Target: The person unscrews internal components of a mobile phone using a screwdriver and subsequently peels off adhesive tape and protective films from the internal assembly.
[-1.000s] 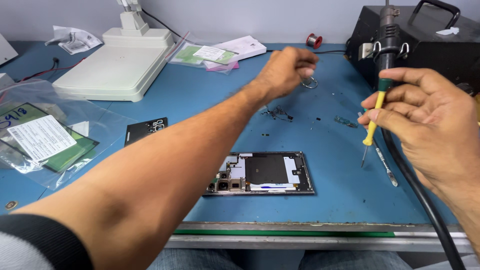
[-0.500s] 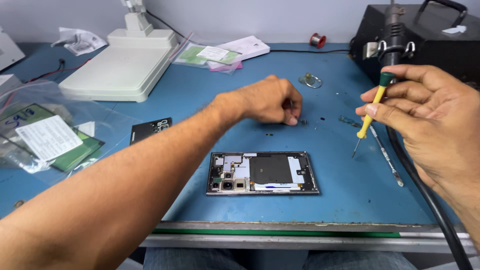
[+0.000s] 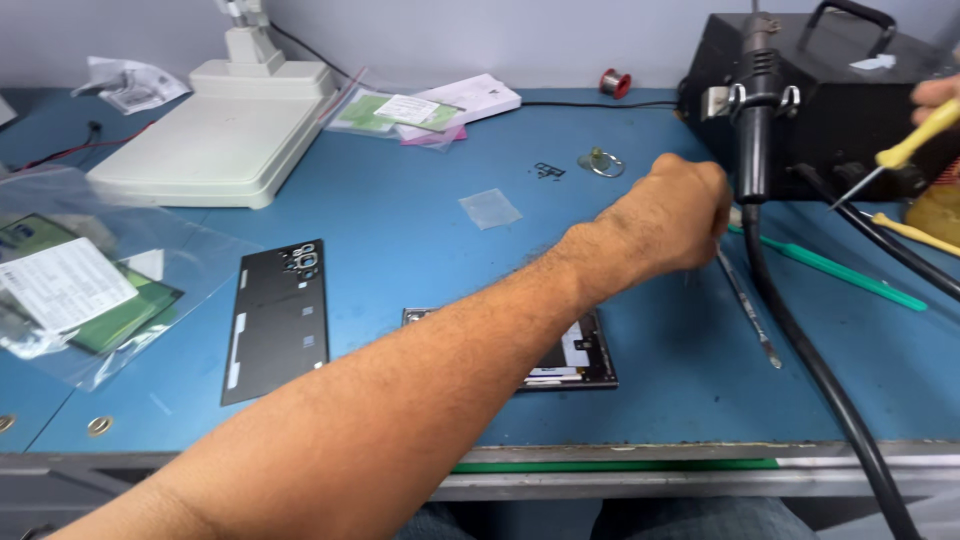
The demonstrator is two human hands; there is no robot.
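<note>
Now left hand reaches tweezers.

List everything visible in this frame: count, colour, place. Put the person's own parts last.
mat: 1, blue, covers bench
opened phone: 1, dark, centre front, partly under forearm
back cover: 1, black, left of phone
lamp base: 1, white, back left
plastic bags: several, clear, left edge and back centre
solder spool: 1, red, back
ring: 1, metal, back centre
hot-air station: 1, black, back right
hose: 1, black, right
tweezers: 1, metal, right of fist
pry tool: 1, green, right
screwdriver: 1, yellow, in right hand
left hand: fist at tweezers' top end
right hand: right edge, mostly cut off
</note>
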